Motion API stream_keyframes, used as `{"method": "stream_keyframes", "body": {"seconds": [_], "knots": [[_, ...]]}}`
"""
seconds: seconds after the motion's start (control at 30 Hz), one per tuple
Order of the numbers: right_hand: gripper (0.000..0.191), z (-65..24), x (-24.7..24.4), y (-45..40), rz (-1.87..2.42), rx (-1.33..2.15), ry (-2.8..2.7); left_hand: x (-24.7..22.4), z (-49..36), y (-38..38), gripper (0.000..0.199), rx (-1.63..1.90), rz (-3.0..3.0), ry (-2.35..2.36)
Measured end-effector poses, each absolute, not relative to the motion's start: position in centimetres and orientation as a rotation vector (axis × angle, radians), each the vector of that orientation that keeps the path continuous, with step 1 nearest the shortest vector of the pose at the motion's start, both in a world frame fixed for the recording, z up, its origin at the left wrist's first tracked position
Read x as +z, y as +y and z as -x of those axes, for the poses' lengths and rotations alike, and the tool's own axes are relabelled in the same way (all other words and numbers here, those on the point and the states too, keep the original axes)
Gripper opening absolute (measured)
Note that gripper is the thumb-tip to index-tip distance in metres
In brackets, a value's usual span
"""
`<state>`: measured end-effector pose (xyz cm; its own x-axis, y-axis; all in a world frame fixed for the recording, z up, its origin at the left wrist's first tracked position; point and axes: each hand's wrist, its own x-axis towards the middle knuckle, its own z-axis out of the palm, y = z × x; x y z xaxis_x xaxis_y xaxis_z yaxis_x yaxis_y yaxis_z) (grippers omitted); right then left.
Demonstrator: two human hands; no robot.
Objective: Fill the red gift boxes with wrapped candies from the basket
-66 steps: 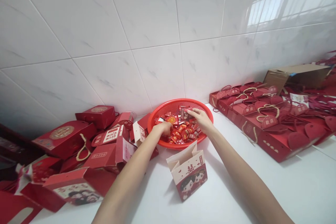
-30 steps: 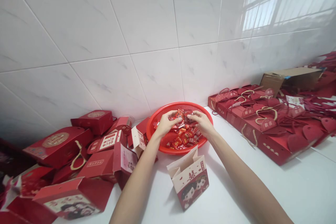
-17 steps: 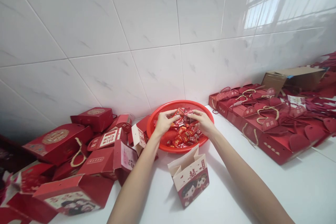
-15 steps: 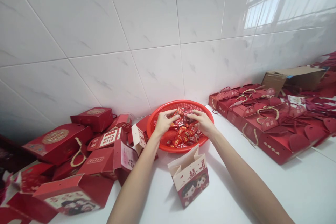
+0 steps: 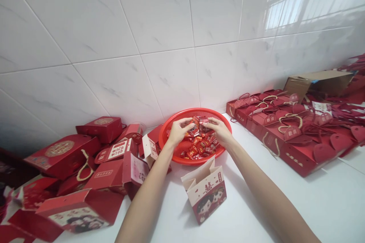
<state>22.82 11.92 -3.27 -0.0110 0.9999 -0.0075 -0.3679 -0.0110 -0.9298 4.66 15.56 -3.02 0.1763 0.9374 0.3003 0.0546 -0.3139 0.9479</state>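
Two hands work over the basket (image 5: 182, 161): the left hand (image 5: 179, 133) and the right hand (image 5: 221, 132) each appear to pinch wrapped sweets (image 5: 195, 128) at its fingertips. Close on the basket's near side, the box (image 5: 210, 197) stands upright, open mouth running roughly along the basket's rim, about equally near either hand. Fingers hide how many sweets each holds; the box's bottom can't be seen.

One left hand (image 5: 178, 133), one right hand (image 5: 221, 132), one basket (image 5: 209, 113), one carton (image 5: 327, 75), many packets (image 5: 197, 147) and many boxes (image 5: 103, 126) show.
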Motion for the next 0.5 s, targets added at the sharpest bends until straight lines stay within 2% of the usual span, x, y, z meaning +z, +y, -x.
{"method": "stream_keyframes", "body": {"seconds": [0.23,0.5], "knots": [[0.023,-22.72,-3.57,12.36,0.932,1.351,-0.887,-3.42,-4.55,16.06,0.039,1.379,-1.505,1.067],[0.029,-22.73,-3.49,12.0,0.903,1.388,-0.95,-3.09,-4.9,15.36,0.044,1.224,-1.544,1.003]]}}
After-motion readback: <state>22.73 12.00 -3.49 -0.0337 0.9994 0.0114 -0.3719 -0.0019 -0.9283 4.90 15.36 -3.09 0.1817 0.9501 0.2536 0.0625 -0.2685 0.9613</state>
